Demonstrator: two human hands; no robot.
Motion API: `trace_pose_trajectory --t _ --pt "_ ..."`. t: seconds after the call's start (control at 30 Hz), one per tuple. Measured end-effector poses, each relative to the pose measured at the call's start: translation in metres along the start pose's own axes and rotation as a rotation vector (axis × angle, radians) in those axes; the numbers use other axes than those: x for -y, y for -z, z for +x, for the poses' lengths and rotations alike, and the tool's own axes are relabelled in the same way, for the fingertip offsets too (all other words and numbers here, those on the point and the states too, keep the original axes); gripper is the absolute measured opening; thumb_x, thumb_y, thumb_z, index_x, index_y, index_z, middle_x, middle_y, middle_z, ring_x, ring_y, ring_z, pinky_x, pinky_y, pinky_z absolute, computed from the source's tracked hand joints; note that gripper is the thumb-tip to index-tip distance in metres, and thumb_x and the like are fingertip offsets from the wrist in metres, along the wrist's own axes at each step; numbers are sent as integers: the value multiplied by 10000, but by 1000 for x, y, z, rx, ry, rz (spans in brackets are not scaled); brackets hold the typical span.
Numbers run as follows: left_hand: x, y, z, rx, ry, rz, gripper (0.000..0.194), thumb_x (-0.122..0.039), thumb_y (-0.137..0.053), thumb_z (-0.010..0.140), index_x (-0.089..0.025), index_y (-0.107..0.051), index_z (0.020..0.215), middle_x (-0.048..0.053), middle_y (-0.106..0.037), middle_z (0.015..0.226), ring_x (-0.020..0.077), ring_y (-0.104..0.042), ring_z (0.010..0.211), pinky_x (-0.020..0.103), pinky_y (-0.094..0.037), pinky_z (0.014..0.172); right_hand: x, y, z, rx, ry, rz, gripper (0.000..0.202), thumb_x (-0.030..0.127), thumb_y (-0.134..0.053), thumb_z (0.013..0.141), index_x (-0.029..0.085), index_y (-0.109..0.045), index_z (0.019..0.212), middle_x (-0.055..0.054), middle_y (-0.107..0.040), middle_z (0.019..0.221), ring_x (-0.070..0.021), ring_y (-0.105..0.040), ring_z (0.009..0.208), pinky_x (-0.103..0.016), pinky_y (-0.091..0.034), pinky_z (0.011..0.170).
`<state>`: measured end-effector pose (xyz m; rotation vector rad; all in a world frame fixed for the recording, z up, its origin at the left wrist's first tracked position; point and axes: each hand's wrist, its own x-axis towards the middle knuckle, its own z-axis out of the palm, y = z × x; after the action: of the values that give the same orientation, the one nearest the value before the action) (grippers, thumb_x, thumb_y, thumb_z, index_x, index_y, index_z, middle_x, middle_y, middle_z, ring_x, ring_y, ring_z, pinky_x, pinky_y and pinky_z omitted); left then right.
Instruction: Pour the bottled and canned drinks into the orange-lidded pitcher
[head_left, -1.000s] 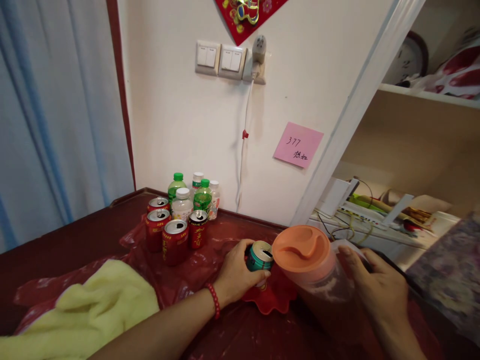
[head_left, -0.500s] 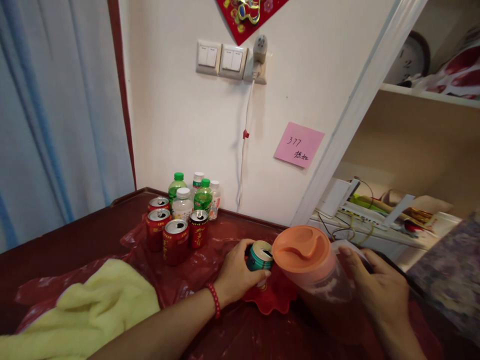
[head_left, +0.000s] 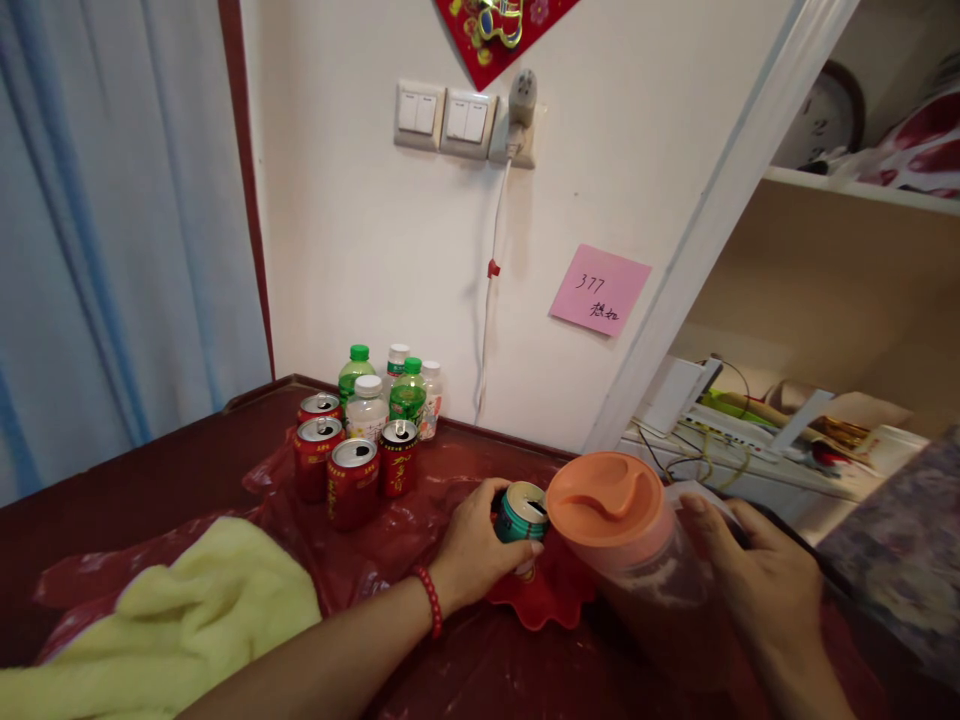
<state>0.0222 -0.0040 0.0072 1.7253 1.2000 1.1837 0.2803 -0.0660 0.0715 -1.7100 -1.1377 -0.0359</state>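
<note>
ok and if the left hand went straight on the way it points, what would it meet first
With the teal drink can in its grip, the left hand would probably meet the orange-lidded pitcher first, though the gap in depth is unclear.

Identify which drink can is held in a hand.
The teal can with the pale top, gripped by the left hand; the four red cans stand untouched near the bottles.

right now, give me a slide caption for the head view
The left grip holds an open teal can, the right grip an orange-lidded pitcher, red cans further left.
</note>
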Motion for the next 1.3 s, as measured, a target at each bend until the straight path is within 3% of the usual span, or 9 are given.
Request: trace_pose_trajectory --t 0.23,0.53,0.9,1.07,1.3 --pt "-1 0 -1 2 4 -2 607 -162 -883 588 -204 -637 1142 78 -743 1178 297 -665 1095 428 -495 991 -1 0 1 1 28 -18 585 807 -584 782 230 -594 684 56 -350 555 -162 -391 594 -286 -325 571" --pt "0 -1 -2 5 -2 -12 606 -163 -884 588 -204 -639 1141 78 -739 1177 294 -660 1090 421 -490 989 -1 0 1 1 34 -18 548 760 -593 799 237 -542 646 54 -352 581 -158 -390 607 -286 -323 582" --pt "2 -1 -1 11 3 -9 602 -176 -883 590 -207 -639 1140 71 -738 1171 289 -655 1080 410 -487 971 0 0 0 6 -2 -12 564 785 -594 784 234 -559 665 59 -345 575 -156 -377 598 -288 -313 574" --pt "1 0 0 8 11 -25 601 -171 -885 592 -202 -636 1138 74 -740 1172 291 -657 1088 411 -484 979 -3 -1 1 0 30 -23 605 815 -574 790 238 -493 628 57 -328 585 -150 -365 598 -288 -305 577" --pt "0 -1 -1 9 20 -35 611 -161 -886 586 -200 -635 1141 78 -739 1182 295 -654 1098 415 -482 988 -6 -2 1 -12 47 -35 615 828 -550 810 233 -541 657 55 -334 589 -154 -375 602 -289 -318 579"
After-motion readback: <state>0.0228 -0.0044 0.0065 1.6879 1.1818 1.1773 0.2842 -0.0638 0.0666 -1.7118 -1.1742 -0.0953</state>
